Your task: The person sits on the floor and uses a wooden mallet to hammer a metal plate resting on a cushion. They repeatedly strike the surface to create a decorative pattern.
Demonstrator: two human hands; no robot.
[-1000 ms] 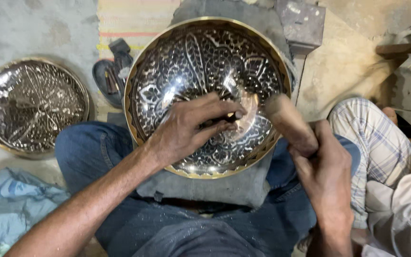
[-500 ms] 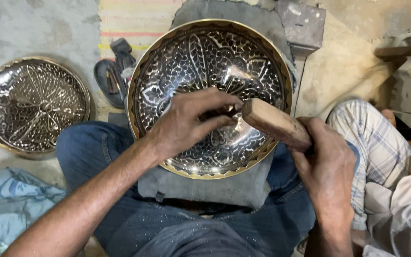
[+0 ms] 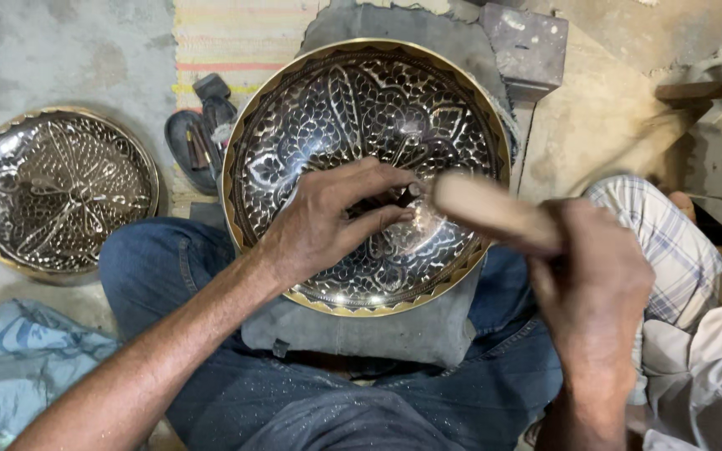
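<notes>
Brass-rimmed engraved bowl (image 3: 327,108), resting on a grey pad (image 3: 361,334) across our lap. Our left hand (image 3: 323,221) pinches a small dark punch (image 3: 403,196) against its inner face. Our right hand (image 3: 595,284) is closed around a wooden mallet (image 3: 486,209), blurred, beside the punch. Second engraved dish (image 3: 56,192) on the floor, left.

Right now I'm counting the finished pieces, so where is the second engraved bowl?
In the head view the second engraved bowl lies on the concrete floor at far left, beside the person's knee and left of the dark sandal.
</notes>
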